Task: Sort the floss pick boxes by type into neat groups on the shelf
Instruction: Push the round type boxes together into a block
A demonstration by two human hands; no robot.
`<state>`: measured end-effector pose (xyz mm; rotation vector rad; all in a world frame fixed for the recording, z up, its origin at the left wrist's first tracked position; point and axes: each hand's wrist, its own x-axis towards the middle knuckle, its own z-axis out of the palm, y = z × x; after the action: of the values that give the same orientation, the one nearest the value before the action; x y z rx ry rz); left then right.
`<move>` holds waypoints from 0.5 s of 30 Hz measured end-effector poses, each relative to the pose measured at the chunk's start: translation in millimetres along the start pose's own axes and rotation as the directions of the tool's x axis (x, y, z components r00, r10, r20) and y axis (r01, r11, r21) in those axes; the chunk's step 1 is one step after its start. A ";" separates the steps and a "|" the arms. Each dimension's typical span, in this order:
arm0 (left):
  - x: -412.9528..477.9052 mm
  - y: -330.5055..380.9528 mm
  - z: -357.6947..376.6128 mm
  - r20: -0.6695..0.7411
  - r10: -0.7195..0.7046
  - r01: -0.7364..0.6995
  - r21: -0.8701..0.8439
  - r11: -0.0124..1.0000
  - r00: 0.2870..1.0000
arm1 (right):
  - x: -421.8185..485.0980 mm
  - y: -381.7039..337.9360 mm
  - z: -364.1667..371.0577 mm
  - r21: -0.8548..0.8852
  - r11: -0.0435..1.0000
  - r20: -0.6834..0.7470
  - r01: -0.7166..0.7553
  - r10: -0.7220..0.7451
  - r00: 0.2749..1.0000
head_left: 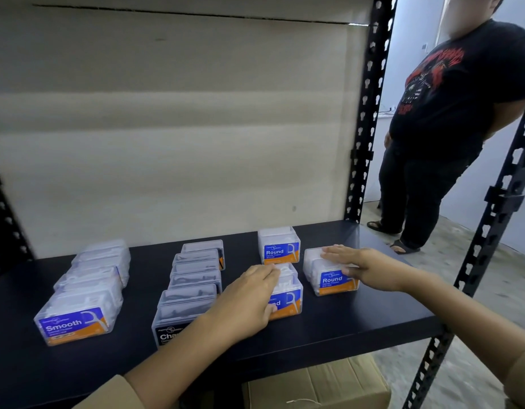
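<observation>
Clear floss pick boxes stand in rows on the black shelf (pixel 358 314). A row of blue-labelled "Smooth" boxes (pixel 78 315) runs back at the left. In the middle runs a row of black-labelled charcoal boxes (pixel 187 302). At the right stand three "Round" boxes: one at the back (pixel 279 245), one in front (pixel 287 296) and one further right (pixel 323 274). My left hand (pixel 249 299) lies flat over the front Round box, gripping its left side. The rightmost Round box sits under my right hand (pixel 364 267), whose fingers are spread over its top.
A beige backing board (pixel 181 128) closes the shelf's rear. Black perforated uprights (pixel 369 113) frame the right side. A person in a dark T-shirt (pixel 450 113) stands just beyond the rack at right. A cardboard carton (pixel 317 385) sits below the shelf.
</observation>
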<state>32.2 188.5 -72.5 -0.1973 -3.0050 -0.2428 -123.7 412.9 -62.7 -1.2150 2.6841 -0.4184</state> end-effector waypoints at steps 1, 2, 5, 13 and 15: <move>4.0 0.8 1.7 -0.001 -0.006 0.006 -0.010 1.000 1.000 | -2.3 1.8 -1.1 -0.007 1.000 0.003 0.000 0.000 1.000; 8.1 1.4 3.2 -0.005 -0.013 0.012 -0.021 1.000 1.000 | -3.7 2.6 -2.1 -0.013 1.000 0.005 0.000 0.000 1.000; 19.5 5.2 6.9 -0.038 -0.028 0.025 -0.058 0.998 0.999 | -6.1 4.5 -5.5 -0.002 1.000 0.009 -0.015 0.015 1.000; 20.7 3.5 28.9 -0.120 -0.235 0.132 -0.551 0.824 0.965 | -7.4 21.1 -0.7 0.255 0.962 -0.010 -0.101 0.107 0.994; 15.9 0.4 34.5 -0.108 -0.303 0.155 -0.672 0.724 0.947 | -7.2 31.4 3.7 0.403 0.902 0.036 -0.156 0.155 0.987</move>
<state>12.8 196.5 -104.2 0.1467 -2.5883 -1.2686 -140.3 437.4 -76.0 -0.8727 2.4901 -0.8920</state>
